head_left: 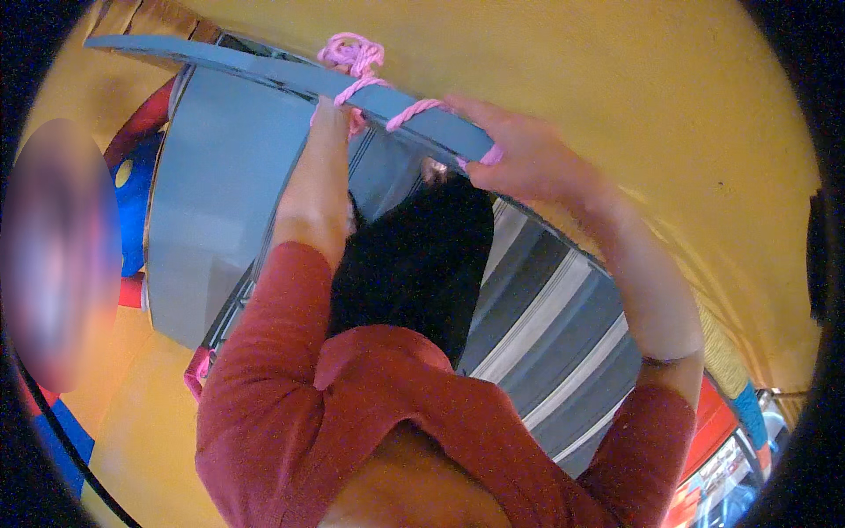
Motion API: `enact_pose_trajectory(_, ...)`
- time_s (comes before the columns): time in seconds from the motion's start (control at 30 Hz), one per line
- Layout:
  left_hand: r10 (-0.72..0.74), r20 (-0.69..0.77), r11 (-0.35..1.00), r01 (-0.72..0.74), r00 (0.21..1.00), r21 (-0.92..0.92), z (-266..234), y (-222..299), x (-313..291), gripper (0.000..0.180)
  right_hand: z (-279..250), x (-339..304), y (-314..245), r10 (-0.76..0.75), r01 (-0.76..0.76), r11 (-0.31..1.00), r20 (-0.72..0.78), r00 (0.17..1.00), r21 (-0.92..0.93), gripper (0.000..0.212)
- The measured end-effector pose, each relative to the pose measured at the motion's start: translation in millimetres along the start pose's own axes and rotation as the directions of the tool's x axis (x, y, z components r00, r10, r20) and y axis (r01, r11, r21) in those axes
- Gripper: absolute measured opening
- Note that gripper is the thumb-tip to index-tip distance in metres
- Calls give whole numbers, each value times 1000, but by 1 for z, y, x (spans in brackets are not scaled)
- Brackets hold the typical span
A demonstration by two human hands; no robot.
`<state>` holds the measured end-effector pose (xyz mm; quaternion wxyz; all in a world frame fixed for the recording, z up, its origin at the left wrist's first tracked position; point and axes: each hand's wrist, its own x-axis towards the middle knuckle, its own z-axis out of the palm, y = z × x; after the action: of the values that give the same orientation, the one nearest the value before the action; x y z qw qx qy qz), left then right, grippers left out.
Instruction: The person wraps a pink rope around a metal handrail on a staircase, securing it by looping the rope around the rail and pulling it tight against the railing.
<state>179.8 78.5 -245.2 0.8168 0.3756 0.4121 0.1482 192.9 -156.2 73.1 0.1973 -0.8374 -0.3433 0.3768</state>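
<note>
A pink rope (414, 113) winds around a long grey bar (255, 67) that runs along the top of a grey panel. One bunched loop of the rope stands above the bar, near the middle. My left hand (331, 107) reaches up to the bar below that bunch; the bar and rope hide its fingers. At the right end of the bar, my right hand (528, 158) is closed around the edge, its fingers over the top and its thumb underneath. A bit of pink rope shows between that thumb and the bar.
A smooth grey panel (211, 185) extends to the left of my left arm. Striped grey fabric (546, 317) lies beyond my right arm. A yellow wall (669, 106) rises behind the bar. Red and blue shapes (136, 194) appear at the left, next to a blurred patch.
</note>
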Motion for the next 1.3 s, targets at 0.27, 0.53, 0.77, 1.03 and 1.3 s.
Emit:
enact_pose_trajectory(0.27,219,383,674,-423,898,606,-74,-16,39,36,-4,0,-8,-68,67,998,-59,996,-22,64)
enact_pose_trajectory(0.53,385,710,-101,-738,589,667,-104,36,-35,54,1,-4,2,-30,27,999,-123,992,-26,59)
enact_pose_trajectory(0.77,-243,-98,970,244,965,5,-74,-19,-9,51,-8,-5,-15,-23,17,998,-101,995,-61,59)
enact_pose_trajectory(1.03,-232,-111,972,234,966,2,-143,-51,43,28,-7,1,-30,-69,61,994,-80,994,-93,62)
enact_pose_trajectory(1.3,-215,211,941,144,954,307,-147,48,-13,40,-12,-4,-32,-24,22,997,-28,999,-69,60)
